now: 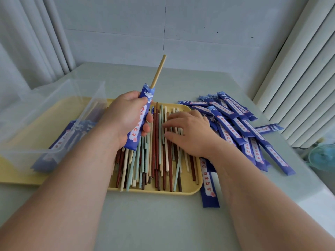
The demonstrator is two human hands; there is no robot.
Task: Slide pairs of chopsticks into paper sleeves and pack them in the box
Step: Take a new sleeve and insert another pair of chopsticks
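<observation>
My left hand (125, 118) grips a blue paper sleeve (140, 122) above the tray, tilted with its mouth up. A tan chopstick (159, 71) sticks out of the sleeve's top. Several loose chopsticks (157, 156) in brown, cream and pale green lie on the yellow tray (188, 192). My right hand (190, 132) lies on the loose chopsticks with its fingers spread and straight, touching them. The clear plastic box (54, 120) stands at the left and holds several sleeved pairs.
A heap of empty blue sleeves (241, 127) lies to the right of the tray, one sleeve (209, 185) by the tray's near right corner. White curtains hang at left and right. A pale blue fan (322, 156) sits past the table's right edge.
</observation>
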